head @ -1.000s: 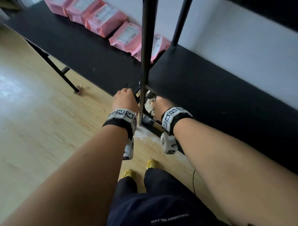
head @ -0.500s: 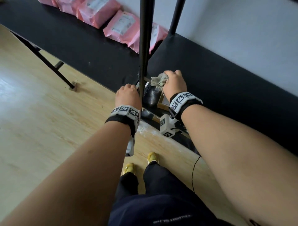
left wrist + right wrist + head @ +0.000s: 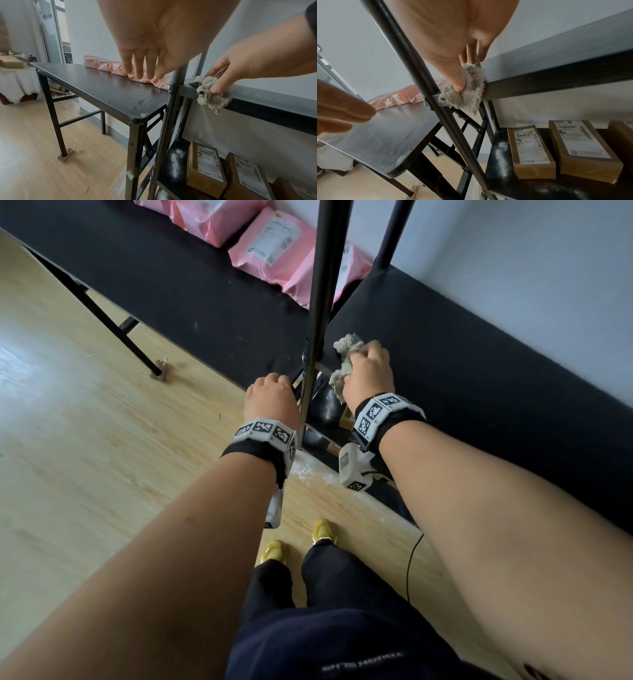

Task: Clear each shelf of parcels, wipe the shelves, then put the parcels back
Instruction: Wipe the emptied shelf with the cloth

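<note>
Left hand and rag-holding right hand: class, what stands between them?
The rack's dark upright post stands between the left hand and the right hand gripping the rag; the head view shows it best.

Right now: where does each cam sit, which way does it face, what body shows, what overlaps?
Head: on the head, facing down at both forearms, the left hand, legs, shoes, the shelf.
Left wrist: under the left hand, facing along the fingers to the table, pink parcels; the right hand shows.
Right wrist: under the right hand, facing the rag, shelf edge; left fingers show.
Shared: both wrist views show the rag, brown boxes, white powder.
</note>
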A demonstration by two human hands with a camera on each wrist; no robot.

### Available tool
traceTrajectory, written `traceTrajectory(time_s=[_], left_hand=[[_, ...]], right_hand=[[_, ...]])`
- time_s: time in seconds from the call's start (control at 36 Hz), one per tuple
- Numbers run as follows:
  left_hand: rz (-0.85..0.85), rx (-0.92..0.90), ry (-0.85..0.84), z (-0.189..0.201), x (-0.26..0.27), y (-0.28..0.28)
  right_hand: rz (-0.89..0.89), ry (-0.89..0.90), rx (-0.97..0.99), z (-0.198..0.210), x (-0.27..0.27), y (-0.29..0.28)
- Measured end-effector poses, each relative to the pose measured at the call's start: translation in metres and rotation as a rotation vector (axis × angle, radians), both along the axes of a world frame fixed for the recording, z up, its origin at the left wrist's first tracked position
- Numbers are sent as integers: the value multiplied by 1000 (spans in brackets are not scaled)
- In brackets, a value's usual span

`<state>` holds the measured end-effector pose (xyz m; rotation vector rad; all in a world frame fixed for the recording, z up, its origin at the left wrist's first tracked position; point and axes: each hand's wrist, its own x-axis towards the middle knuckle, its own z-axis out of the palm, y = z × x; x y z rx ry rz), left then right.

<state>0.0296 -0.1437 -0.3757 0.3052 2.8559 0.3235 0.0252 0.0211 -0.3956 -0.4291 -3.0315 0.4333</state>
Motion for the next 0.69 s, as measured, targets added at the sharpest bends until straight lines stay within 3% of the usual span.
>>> traceTrajectory(time_s=[0.17, 0.69], left_hand=[[-4, 0, 10, -2, -1, 2], [-27, -26, -44, -13, -6, -3]], right_hand=[[61, -138, -91, 3, -12, 5], [74, 62, -103, -17, -8, -20]])
